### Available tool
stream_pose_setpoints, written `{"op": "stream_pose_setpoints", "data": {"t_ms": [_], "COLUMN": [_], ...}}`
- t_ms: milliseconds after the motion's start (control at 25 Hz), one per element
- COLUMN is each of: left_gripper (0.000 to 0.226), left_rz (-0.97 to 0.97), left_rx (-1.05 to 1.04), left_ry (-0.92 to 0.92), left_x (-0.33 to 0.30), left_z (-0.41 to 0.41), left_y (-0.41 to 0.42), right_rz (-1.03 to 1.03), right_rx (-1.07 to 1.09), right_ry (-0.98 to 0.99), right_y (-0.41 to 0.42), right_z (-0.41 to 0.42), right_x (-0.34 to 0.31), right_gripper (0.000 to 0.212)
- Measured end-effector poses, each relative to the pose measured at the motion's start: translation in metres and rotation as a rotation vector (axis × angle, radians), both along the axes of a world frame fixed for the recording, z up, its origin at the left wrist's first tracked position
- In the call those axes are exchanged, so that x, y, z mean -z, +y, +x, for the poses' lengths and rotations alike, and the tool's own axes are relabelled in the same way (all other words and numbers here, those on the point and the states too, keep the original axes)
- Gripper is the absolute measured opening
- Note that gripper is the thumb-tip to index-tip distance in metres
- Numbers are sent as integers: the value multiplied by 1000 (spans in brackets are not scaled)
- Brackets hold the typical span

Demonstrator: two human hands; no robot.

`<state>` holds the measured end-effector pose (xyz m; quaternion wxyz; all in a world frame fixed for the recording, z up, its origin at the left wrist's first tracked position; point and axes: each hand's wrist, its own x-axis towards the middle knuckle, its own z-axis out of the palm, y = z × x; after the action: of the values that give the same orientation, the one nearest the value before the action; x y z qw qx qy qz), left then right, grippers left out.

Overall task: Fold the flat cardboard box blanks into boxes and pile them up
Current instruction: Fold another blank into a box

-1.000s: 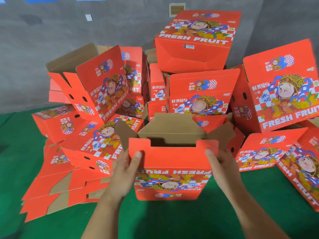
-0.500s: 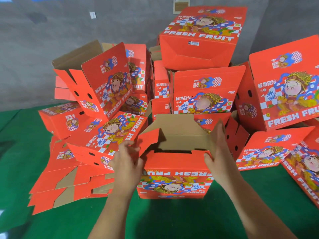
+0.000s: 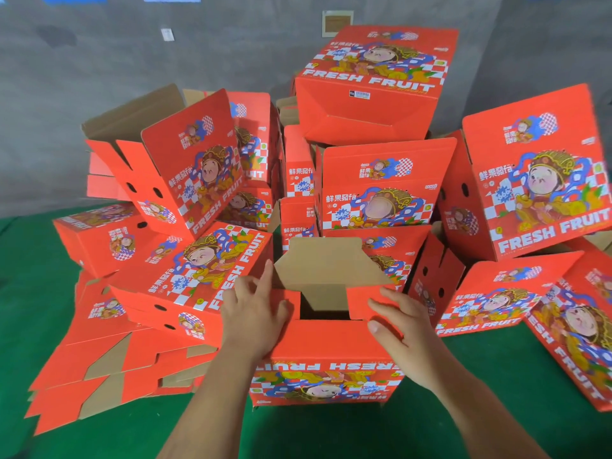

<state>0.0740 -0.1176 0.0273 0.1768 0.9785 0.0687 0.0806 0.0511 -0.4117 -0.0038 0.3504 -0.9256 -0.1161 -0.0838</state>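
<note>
Here, green floor (image 3: 516,409) meets grey wall (image 3: 99,77).

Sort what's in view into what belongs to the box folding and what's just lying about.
Job:
left hand and right hand, pressing side flaps inward
box being folded
flat blanks
piled boxes

Lying about:
green floor covering
grey wall
wall plate

Box (image 3: 326,346): both side flaps, formerly upright, now folded inward; left hand (image 3: 253,318) and right hand (image 3: 402,321) pressing them flat.
</note>
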Motion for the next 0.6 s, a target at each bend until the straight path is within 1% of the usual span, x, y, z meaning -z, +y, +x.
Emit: {"op": "stream_pose_setpoints", "data": {"t_ms": [40,80,120,160,200,240,280,320,360,400,440,480,560,600], "left_gripper": [69,54,42,42,49,55,56,55,60,77,94,102,96,91], "left_rz": [-86,-226,-398,-582,-741,-835,-852,-743,-584,-458,-398,-353,-238,-204], "left_rx": [17,30,25,13,4,-5,8,38,65,76,65,19,-17,-19], "left_ry": [-12,-33,-35,-15,-2,22,28,24,52,88,146,205,261,262], "left_x": [5,8,10,9,8,7,7,6,5,5,2,0,-2,0], "left_z": [-4,-7,-10,-12,-15,-18,-20,-24,-25,-25,-24,-22,-20,-20], "left_y": [0,1,2,4,5,5,5,4,3,0,-4,-9,-19,-20], "right_rz": [43,99,167,252,355,432,458,433,356,245,115,-31,-299,-364], "right_rx": [3,19,62,139,237,308,319,265,193,138,137,176,293,319], "right_ry": [42,83,127,146,159,200,260,339,412,461,472,457,425,409], "right_y": [3,7,13,18,21,21,21,21,19,16,16,17,29,33], "right_z": [1,2,5,8,11,13,14,13,11,9,10,12,17,19], "right_x": [-5,-10,-15,-19,-23,-25,-24,-24,-22,-21,-22,-23,-28,-31], "right_gripper": [31,26,25,37,57,77,87,89,92,99,105,108,104,100]}}
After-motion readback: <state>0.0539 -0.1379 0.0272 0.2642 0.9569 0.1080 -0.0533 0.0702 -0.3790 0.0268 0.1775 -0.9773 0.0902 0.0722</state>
